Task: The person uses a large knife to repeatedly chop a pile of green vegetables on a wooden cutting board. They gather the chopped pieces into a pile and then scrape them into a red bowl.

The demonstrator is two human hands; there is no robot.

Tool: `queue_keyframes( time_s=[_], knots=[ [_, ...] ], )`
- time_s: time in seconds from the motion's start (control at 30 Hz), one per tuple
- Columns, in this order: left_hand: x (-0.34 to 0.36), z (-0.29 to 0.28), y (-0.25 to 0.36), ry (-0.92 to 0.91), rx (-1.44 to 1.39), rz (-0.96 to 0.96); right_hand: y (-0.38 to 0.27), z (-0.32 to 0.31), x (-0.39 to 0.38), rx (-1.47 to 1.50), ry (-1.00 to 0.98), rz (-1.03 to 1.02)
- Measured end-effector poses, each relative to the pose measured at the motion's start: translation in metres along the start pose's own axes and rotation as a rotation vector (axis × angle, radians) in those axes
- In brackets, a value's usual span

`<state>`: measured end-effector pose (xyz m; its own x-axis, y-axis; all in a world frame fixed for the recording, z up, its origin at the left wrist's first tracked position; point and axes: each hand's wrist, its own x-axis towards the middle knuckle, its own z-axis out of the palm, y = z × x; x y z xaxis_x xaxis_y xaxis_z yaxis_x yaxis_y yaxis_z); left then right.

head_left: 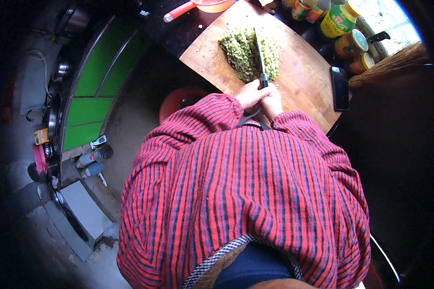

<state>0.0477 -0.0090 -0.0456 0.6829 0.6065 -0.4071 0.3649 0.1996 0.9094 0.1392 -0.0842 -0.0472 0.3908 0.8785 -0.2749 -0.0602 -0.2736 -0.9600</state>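
In the head view, a wooden chopping board (306, 72) lay on a dark counter, and a mound of finely chopped greens (236, 55) sat on its far half, nearer the left corner than the right edge. A knife (259, 50) lay over the mound, blade toward the far edge. The person's hands met at its handle by the near edge: the right hand (273, 101) was curled round it, while the left hand (249, 95) pressed against the right; whether its fingers pinched the handle too, I couldn't tell.

To my mind, a slip of that close grip could have brought the left fingers to the blade, and a hard sideways push might have scattered greens off the board. A black phone (340, 89) lay at the board's right edge, where a swinging elbow could have knocked it.

Beyond that edge stood a yellow jar (340, 21) with a green label bearing pale lettering, and a smaller lidded jar (351, 44); its print was too small for me to read.
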Motion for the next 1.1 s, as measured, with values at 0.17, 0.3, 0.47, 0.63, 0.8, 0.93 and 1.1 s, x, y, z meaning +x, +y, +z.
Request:
queue_keyframes(
  time_s=[0.17, 0.3, 0.47, 0.63, 0.8, 0.93, 1.1],
  knots=[
    [0.005, -0.011, 0.002, 0.171, 0.109, 0.047, -0.005, -0.002, 0.0, -0.261, -0.084, -0.005],
    [-0.01, -0.035, 0.017, 0.281, -0.226, -0.02, -0.043, -0.01, -0.013, -0.242, -0.371, 0.011],
    [-0.032, -0.091, 0.043, 0.34, -0.18, 0.002, -0.032, -0.024, -0.021, -0.137, -0.419, 0.085],
    [-0.011, -0.154, 0.032, 0.452, 0.084, -0.016, -0.01, -0.022, -0.019, -0.105, -0.397, 0.096],
    [0.003, -0.183, 0.032, 0.543, 0.272, -0.082, -0.014, -0.024, -0.02, -0.076, -0.369, 0.208],
    [0.013, -0.189, 0.032, 0.54, 0.368, -0.094, -0.006, -0.024, -0.018, -0.097, -0.365, 0.17],
    [0.026, -0.197, 0.001, 0.589, 0.601, 0.062, 0.002, -0.02, -0.017, -0.104, -0.371, 0.162]
  ],
)
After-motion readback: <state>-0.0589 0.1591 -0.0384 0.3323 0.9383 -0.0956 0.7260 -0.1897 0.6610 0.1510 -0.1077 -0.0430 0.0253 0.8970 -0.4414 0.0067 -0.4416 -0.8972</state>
